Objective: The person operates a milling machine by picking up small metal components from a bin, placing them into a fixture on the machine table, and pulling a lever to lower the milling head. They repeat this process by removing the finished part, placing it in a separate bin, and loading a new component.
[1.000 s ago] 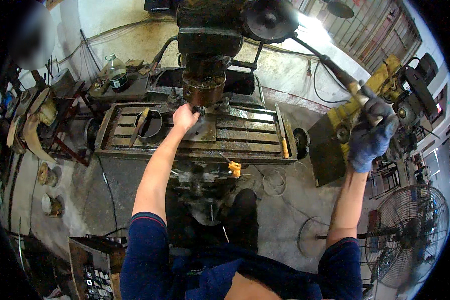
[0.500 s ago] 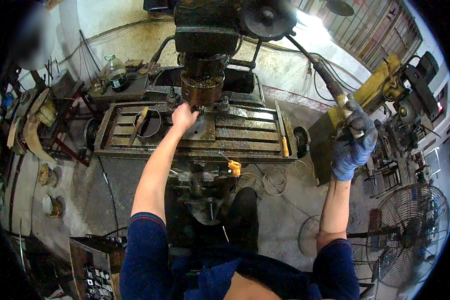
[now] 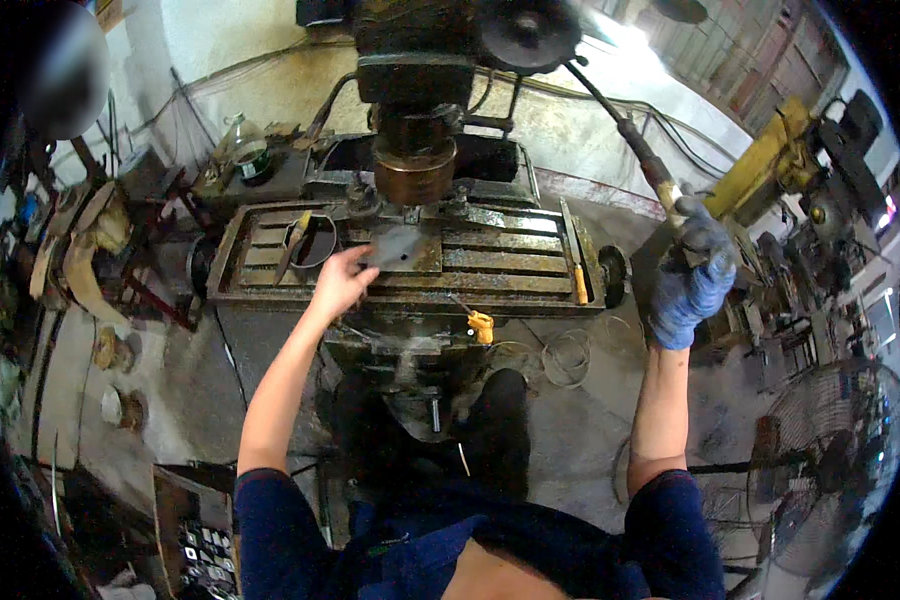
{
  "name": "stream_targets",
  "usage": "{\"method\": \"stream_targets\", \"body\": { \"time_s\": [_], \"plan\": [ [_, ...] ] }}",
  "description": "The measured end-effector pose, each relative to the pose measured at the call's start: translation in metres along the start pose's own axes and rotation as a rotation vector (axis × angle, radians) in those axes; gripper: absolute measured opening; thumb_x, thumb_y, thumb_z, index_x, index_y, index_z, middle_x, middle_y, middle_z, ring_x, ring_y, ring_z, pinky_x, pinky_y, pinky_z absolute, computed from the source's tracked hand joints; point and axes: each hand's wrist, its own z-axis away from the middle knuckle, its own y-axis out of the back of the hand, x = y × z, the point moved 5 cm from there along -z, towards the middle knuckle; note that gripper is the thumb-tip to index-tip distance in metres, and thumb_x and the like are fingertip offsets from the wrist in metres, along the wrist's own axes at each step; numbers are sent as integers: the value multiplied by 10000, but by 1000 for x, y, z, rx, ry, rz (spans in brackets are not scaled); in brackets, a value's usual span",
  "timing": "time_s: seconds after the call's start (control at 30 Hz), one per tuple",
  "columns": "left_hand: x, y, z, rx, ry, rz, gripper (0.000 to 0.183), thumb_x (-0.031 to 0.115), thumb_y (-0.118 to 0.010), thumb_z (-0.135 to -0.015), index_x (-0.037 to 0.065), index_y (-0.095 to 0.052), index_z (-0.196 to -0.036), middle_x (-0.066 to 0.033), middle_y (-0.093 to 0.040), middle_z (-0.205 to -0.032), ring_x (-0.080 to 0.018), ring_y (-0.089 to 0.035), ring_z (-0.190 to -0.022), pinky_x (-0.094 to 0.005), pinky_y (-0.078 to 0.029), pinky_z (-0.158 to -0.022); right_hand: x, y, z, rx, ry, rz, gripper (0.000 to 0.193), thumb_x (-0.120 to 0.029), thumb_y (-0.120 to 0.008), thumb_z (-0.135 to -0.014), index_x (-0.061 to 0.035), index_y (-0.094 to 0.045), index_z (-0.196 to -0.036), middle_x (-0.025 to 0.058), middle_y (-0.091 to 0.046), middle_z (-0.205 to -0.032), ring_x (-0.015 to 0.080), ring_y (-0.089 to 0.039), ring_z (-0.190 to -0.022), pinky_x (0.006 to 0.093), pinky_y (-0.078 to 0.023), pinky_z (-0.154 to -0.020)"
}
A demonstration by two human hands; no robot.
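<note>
My bare left hand [image 3: 342,283] is at the left edge of a flat grey metal plate [image 3: 398,246], its thumb and fingers apart with nothing seen between them. Whether the fingertips touch the plate cannot be told. The plate has a small dark hole and lies on the slotted machine table [image 3: 510,268]. Above it hangs the machine's round spindle head [image 3: 415,172], with a short tool at its lower end. My right hand [image 3: 698,275], in a blue and grey glove, is wrapped round the end of a long lever [image 3: 642,150] running up to the machine.
On the table's left stands a round pot [image 3: 316,240] of dark liquid with a yellow-handled brush [image 3: 292,240]. A wooden-handled file [image 3: 576,258] lies along its right end. A yellow air gun [image 3: 481,327] hangs at the front edge. A fan [image 3: 820,470] stands right.
My left hand has drawn back from under the spindle, toward the left and nearer to me, opening its fingers. The plate is now uncovered. My right hand still holds the lever.
</note>
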Motion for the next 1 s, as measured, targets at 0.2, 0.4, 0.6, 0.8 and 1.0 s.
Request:
{"method": "stream_targets", "body": {
  "time_s": [0.2,0.4,0.6,0.8,1.0],
  "plan": [
    [60,29,56,-65,123,-25,376,108,-618,-791,-20,-529,-1133,-49,-566,-628,-81,-440,-412,-223,-345,-369,0,5,24,64,-360,563,143,-42,-625,-725,-14,-654,-863,91,-659,-833,134,-592,-752,281,-463,-687],
    [-58,61,90,36,119,-54,399,115,-577,-830,83,-514,-1222,-110,-626,-791,-209,-532,-569,-323,-469,-578,19,-17,18,64,-158,-146,163,-134,-628,-795,6,-587,-723,98,-611,-805,191,-565,-778,320,-451,-737],
    [-97,76,104,71,142,107,276,118,-581,-807,37,-568,-1070,-113,-625,-809,-215,-560,-648,-333,-470,-586,19,-13,28,23,-130,-63,147,-93,-628,-792,11,-570,-706,109,-594,-780,212,-562,-795,336,-450,-739],
    [-81,93,120,33,125,45,211,35,-516,-800,-38,-607,-976,-128,-610,-879,-214,-577,-735,-336,-502,-640,22,-13,36,75,-195,-150,205,-96,-635,-791,17,-547,-645,105,-592,-749,202,-553,-767,323,-446,-691],
    [-70,99,135,-76,171,-172,288,56,-481,-810,-36,-586,-1062,-177,-593,-1027,-249,-603,-837,-343,-519,-705,21,-15,36,91,-335,-175,138,-93,-630,-799,21,-594,-730,75,-603,-763,166,-548,-780,303,-445,-698]
  ]
}}
